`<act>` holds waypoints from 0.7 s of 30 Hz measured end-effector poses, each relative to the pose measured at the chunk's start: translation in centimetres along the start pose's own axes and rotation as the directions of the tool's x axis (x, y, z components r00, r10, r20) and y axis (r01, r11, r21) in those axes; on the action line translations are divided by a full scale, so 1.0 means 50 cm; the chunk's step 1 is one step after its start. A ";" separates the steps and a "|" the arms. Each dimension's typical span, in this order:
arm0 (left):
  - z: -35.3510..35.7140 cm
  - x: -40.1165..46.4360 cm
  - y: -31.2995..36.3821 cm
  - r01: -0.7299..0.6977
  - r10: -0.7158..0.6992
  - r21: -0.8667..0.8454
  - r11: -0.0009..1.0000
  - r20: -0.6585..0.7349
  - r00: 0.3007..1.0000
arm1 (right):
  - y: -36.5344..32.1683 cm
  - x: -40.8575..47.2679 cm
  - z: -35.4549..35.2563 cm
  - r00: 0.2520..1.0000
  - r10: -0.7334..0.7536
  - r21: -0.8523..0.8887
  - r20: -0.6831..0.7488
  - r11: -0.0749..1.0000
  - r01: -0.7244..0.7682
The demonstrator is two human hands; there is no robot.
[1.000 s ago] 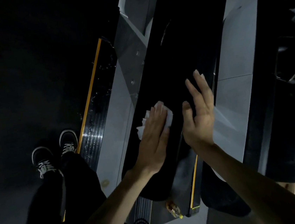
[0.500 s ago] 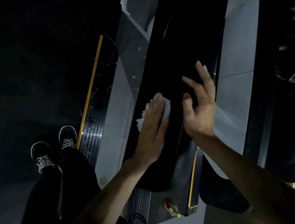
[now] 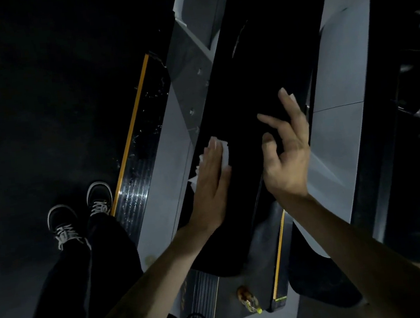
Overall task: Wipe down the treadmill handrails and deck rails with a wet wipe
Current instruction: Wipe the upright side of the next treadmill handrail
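A broad black treadmill handrail [image 3: 249, 97] runs from the upper middle down to the bottom centre. My left hand [image 3: 210, 185] lies flat on it with straight fingers, pressing a white wet wipe [image 3: 225, 153] against its left edge. The wipe shows past my fingertips and at the left of my palm. My right hand [image 3: 285, 153] hovers over the rail's right edge, fingers loosely spread and partly curled, holding nothing. Below the rail lies the deck rail [image 3: 139, 167], black ribbed with a yellow stripe, on the left.
My legs and dark shoes [image 3: 79, 215] stand on the dark belt at left. A second black handrail [image 3: 405, 136] rises at right. A small bottle [image 3: 248, 299] lies on the floor near the bottom. Grey floor panels [image 3: 327, 93] show between the machines.
My left hand slid the wipe leftward toward the handrail's left edge. My right hand lifted from flat and its fingers spread and curled.
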State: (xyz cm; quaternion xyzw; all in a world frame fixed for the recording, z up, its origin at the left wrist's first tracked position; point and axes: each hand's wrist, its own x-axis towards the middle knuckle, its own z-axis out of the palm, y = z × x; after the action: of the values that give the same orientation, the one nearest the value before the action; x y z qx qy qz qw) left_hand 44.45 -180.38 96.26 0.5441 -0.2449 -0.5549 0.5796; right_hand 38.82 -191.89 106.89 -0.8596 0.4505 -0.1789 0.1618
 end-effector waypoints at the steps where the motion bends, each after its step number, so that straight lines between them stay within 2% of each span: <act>1: 0.002 -0.001 0.002 -0.013 0.013 0.013 1.000 0.014 1.000 | 0.000 0.001 0.000 1.000 0.004 0.001 0.002 1.000 -0.004; 5: -0.003 0.042 0.026 -0.102 0.101 0.017 0.995 0.064 0.993 | -0.001 0.000 -0.002 1.000 0.008 -0.011 0.012 1.000 -0.008; 7: -0.015 0.076 0.029 -0.104 0.102 0.026 0.994 0.067 0.992 | -0.001 0.000 -0.002 1.000 0.002 -0.009 0.011 1.000 -0.002; 11: -0.031 0.114 0.026 0.050 -0.048 -0.044 0.998 0.041 0.998 | -0.002 0.002 -0.003 1.000 0.006 -0.007 0.015 1.000 -0.006; 14: -0.028 0.072 0.012 0.082 -0.080 -0.076 0.994 0.026 0.996 | -0.005 0.002 -0.002 1.000 0.009 -0.008 0.011 1.000 -0.008; 16: -0.023 0.032 0.000 0.039 -0.038 -0.052 0.998 0.029 0.999 | -0.006 0.001 -0.001 1.000 0.008 -0.007 0.015 1.000 -0.008; 18: -0.016 0.018 0.006 -0.070 0.071 -0.029 0.997 0.063 0.995 | -0.006 0.002 -0.002 1.000 0.008 0.003 0.018 1.000 -0.008; 21: -0.007 0.068 0.042 -0.139 0.138 0.004 0.990 0.095 0.986 | -0.005 0.003 -0.003 1.000 0.002 -0.009 0.013 1.000 -0.002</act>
State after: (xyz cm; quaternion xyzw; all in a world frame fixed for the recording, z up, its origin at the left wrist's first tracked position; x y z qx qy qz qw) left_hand 46.43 -183.78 96.98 0.5019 -0.3122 -0.5371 0.6018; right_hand 39.00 -191.91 107.16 -0.8611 0.4510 -0.1708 0.1611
